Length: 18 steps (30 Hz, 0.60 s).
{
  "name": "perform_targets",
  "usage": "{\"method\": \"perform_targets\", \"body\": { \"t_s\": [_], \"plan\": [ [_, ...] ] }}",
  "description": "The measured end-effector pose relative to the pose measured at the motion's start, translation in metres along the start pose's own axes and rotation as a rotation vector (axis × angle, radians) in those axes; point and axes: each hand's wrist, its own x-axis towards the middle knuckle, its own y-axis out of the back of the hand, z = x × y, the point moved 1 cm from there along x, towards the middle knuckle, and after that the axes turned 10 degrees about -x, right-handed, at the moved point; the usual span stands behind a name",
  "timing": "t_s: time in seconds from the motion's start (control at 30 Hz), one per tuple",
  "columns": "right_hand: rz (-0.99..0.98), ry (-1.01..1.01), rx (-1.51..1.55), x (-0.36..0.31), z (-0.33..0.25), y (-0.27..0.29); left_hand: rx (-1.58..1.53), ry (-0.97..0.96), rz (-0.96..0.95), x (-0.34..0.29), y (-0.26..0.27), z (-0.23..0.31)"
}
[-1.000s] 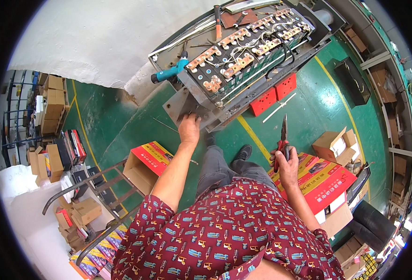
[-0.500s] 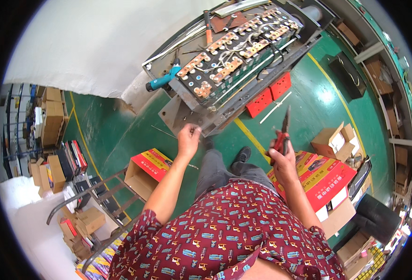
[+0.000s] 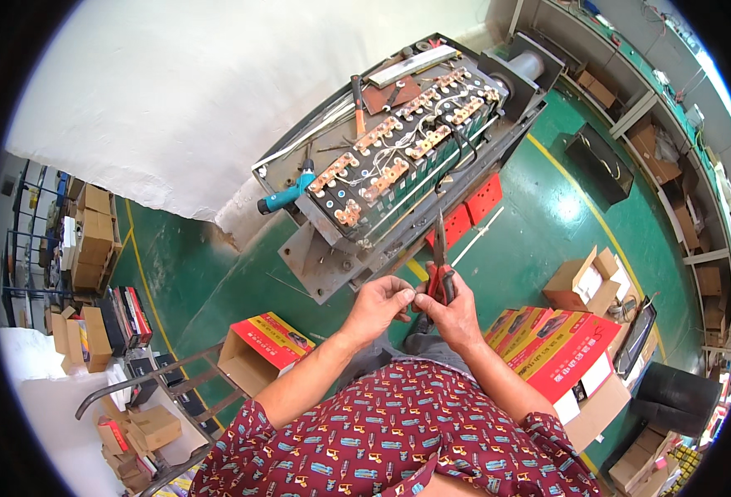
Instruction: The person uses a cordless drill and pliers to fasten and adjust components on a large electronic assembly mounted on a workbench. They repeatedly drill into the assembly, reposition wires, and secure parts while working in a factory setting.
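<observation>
My right hand (image 3: 455, 315) grips red-handled pliers (image 3: 441, 242), whose long dark jaws point away from me toward the metal frame. Next to it, my left hand (image 3: 380, 305) is closed in a pinch, fingertips close against the right hand near the plier handles. What it pinches, if anything, is too small to make out. Beyond both hands lies a battery pack (image 3: 400, 199) with copper bars and white wires across its top, set in a grey metal frame (image 3: 338, 255). A teal cordless drill (image 3: 284, 199) lies at the pack's left end.
An orange-handled hammer (image 3: 358, 106) and a metal strip (image 3: 413, 66) lie behind the pack. Red perforated blocks (image 3: 483, 197) sit on the green floor below it. Red-yellow cartons (image 3: 272, 338) flank me, with a cart rail (image 3: 154, 358) at left. Shelves (image 3: 659, 137) line the right.
My right hand has brought the pliers left and inward, and my left hand has moved right to meet it. The view has shifted, so the battery pack appears lower and further left.
</observation>
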Motion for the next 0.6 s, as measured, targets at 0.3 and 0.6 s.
{"method": "perform_targets", "body": {
  "t_s": [0.3, 0.6],
  "plan": [
    [-0.001, -0.053, 0.04, 0.0, -0.008, -0.001, 0.126, -0.057, 0.058, -0.008, -0.008, 0.015],
    [0.078, -0.098, 0.056, 0.0, -0.005, 0.006, 0.032, -0.172, 0.063, -0.011, -0.011, 0.014]
  ]
}}
